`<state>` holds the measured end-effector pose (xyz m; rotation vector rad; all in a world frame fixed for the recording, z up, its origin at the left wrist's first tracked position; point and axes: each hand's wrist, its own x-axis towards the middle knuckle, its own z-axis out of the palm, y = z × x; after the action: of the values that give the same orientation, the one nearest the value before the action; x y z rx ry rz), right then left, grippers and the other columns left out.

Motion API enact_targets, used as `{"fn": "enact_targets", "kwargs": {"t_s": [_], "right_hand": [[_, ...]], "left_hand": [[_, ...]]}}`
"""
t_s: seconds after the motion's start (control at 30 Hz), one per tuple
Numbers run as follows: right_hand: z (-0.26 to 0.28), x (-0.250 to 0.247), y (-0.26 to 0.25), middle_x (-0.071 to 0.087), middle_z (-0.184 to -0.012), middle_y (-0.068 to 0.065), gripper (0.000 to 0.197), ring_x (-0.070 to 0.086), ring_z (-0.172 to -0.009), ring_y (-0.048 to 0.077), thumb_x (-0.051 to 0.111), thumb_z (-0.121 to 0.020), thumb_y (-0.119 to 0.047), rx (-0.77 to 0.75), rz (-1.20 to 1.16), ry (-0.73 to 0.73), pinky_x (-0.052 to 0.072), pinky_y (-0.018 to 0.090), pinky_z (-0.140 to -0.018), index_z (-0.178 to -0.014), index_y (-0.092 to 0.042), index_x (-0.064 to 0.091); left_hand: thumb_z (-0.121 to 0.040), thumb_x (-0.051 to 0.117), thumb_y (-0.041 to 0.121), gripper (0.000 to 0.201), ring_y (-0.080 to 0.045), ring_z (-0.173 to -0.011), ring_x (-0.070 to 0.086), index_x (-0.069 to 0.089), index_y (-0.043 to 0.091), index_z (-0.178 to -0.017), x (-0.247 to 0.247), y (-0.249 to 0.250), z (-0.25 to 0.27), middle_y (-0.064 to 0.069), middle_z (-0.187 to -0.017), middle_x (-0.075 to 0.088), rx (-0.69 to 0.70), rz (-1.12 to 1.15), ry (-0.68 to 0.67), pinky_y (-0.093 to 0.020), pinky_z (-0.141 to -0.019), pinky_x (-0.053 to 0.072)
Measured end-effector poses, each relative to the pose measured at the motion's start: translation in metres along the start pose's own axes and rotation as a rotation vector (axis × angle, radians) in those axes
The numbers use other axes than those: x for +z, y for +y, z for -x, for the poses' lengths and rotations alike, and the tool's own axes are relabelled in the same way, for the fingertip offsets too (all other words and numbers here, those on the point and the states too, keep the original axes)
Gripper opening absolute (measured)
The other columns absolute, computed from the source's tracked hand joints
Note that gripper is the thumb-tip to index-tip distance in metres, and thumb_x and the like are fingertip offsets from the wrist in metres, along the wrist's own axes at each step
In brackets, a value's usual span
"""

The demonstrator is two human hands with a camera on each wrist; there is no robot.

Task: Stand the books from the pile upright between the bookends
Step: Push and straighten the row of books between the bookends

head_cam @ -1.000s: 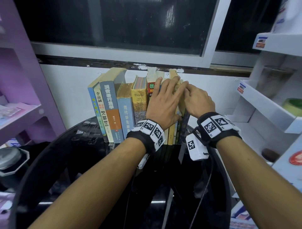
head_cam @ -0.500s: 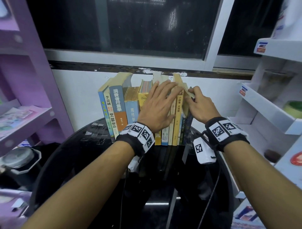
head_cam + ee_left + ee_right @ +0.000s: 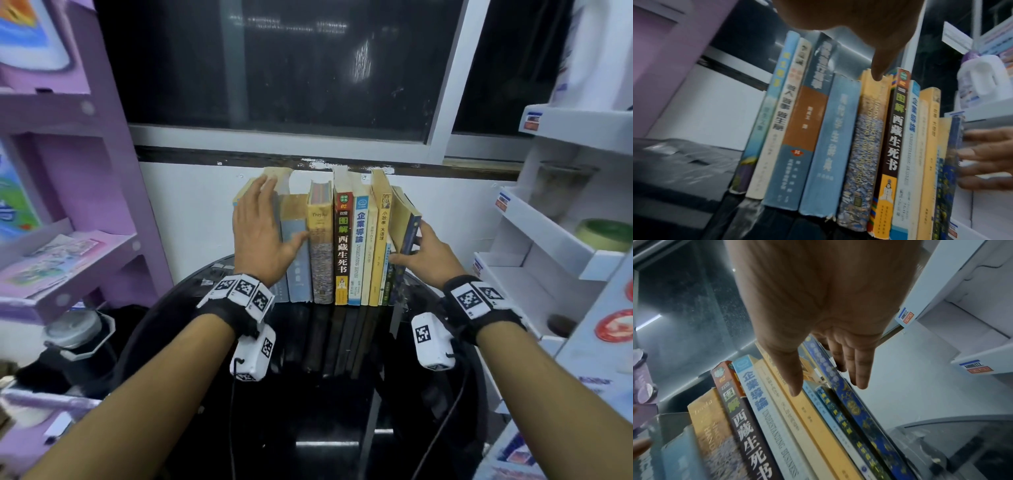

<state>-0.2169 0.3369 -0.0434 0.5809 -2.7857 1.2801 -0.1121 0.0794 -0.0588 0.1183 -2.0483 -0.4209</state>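
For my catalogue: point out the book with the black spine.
The book mid-row, red at the top with large white characters; the yellow-topped book stands left of it, the blue-lettered book right.

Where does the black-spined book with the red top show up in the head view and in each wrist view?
Head: the black-spined book stands upright mid-row, near picture centre.
Left wrist: right of centre, top tilted right.
Right wrist: lower left, slanting.
Shared landmark: the white-and-blue book touching its right side.
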Motion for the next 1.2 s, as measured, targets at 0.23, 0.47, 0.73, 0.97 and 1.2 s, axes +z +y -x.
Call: {"fn": "enact_targets", "kwargs": {"t_s": [0.23, 0.47, 0.73, 0.97, 1.2], "right_hand": [[0.01, 0.015, -0.001, 0.057, -0.134, 0.01, 0.076, 0.06, -0.112, 0.03, 0.079, -0.079, -0.021, 0.044, -0.017, 0.028, 0.044, 0.034, -0.089, -0.14, -0.016, 0.032], [0.003, 0.027, -0.006, 0.059, -0.128, 0.01, 0.074, 0.059, -0.113, 0.029, 0.082, -0.075, -0.018, 0.064, -0.025, 0.061, 0.048, 0.039, -0.09, -0.131, -0.013, 0.033], [0.001, 0.033, -0.004, 0.062, -0.124, 0.007, 0.071, 0.063, -0.108, 0.026, 0.083, -0.074, -0.018, 0.042, 0.012, 0.076, 0.052, 0.042, -0.091, -0.129, -0.016, 0.037], [-0.002, 0.031, -0.004, 0.062, -0.119, 0.006, 0.058, 0.063, -0.107, 0.025, 0.082, -0.075, -0.019, 0.035, 0.038, 0.105, 0.054, 0.041, -0.087, -0.115, -0.017, 0.039], [-0.002, 0.022, -0.003, 0.062, -0.121, 0.008, 0.055, 0.062, -0.109, 0.027, 0.08, -0.077, -0.017, 0.028, 0.065, 0.104, 0.05, 0.038, -0.088, -0.116, -0.012, 0.042]], "left_hand": [[-0.072, 0.079, 0.044, 0.111, -0.026, -0.145, 0.016, 0.012, 0.006, -0.151, -0.02, -0.038, 0.012, -0.014, -0.156, 0.019, -0.365, 0.161, -0.101, -0.038, -0.119, 0.015], [-0.072, 0.082, 0.01, 0.089, -0.004, -0.111, 0.05, 0.028, 0.022, -0.141, -0.02, -0.048, 0.013, 0.01, -0.122, 0.048, -0.415, 0.51, -0.305, -0.037, -0.1, 0.045], [-0.077, 0.079, 0.015, 0.088, -0.019, -0.113, 0.059, 0.021, 0.028, -0.142, -0.014, -0.054, 0.013, 0.005, -0.127, 0.057, -0.441, 0.446, -0.366, -0.045, -0.096, 0.049], [-0.079, 0.077, 0.019, 0.084, -0.029, -0.108, 0.063, 0.021, 0.025, -0.141, -0.013, -0.054, 0.01, -0.004, -0.125, 0.062, -0.345, 0.236, -0.405, -0.051, -0.092, 0.051], [-0.079, 0.076, 0.02, 0.084, -0.031, -0.108, 0.063, 0.02, 0.027, -0.141, -0.008, -0.047, 0.006, -0.005, -0.126, 0.061, -0.322, 0.148, -0.443, -0.045, -0.089, 0.051]]}}
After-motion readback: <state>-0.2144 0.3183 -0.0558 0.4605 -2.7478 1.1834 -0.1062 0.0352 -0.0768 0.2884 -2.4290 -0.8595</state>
